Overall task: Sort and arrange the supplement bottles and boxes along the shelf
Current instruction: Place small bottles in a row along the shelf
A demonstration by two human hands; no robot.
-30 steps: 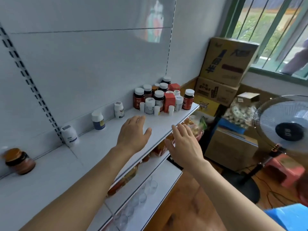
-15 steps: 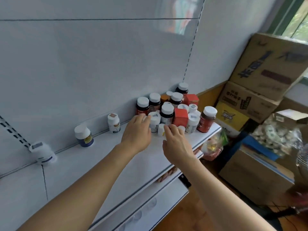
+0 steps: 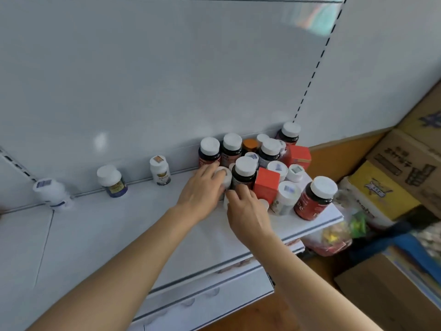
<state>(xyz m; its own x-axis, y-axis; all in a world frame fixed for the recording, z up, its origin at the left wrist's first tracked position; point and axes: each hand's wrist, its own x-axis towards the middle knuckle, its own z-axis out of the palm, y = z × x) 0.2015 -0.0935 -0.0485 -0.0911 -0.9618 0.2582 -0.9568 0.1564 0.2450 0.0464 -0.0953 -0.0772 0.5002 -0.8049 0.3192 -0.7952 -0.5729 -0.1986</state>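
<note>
Closing in since a second ago: left hand fingers now curl onto small white plastic bottle centre-frame, right hand pinching something hidden beside it; sorting the cluster begins.

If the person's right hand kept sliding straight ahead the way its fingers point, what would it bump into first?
Most likely the dark bottle with the white cap: the right hand points up and back into the cluster, its fingertips already at that bottle's base. The red box stands just beside it. Depth is hard to judge.

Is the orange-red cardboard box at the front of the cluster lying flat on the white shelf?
No, the orange-red cardboard box stands upright on the white shelf.
</note>
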